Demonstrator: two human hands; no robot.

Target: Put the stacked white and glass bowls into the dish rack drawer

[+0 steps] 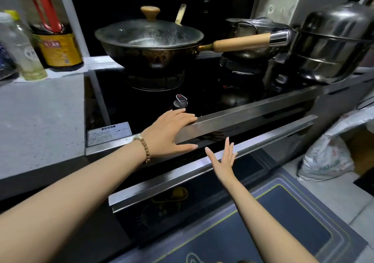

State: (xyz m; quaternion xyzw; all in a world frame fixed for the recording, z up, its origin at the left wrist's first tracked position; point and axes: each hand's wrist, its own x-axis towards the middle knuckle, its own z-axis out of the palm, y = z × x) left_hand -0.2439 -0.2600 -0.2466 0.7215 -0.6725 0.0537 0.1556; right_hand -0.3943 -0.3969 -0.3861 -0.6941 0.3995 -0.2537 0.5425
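Observation:
No white or glass bowls show in the head view. The dish rack drawer (202, 173) lies under the stove, its long steel handle bar running from lower left to upper right, its dark glass front below it; its inside is hidden. My left hand (170, 131) rests flat on the stove's steel front edge, fingers straight, a bead bracelet on the wrist. Just above the drawer's bar, my right hand (222, 159) hovers with fingers spread and straight, holding nothing.
A lidded wok (149, 40) with a wooden handle sits on the left burner above a stove knob (180, 100). A steel steamer pot (332, 44) stands at the right. Bottles (54, 29) line the grey counter at left. A plastic bag (325, 157) and dark mat (273, 222) lie on the floor.

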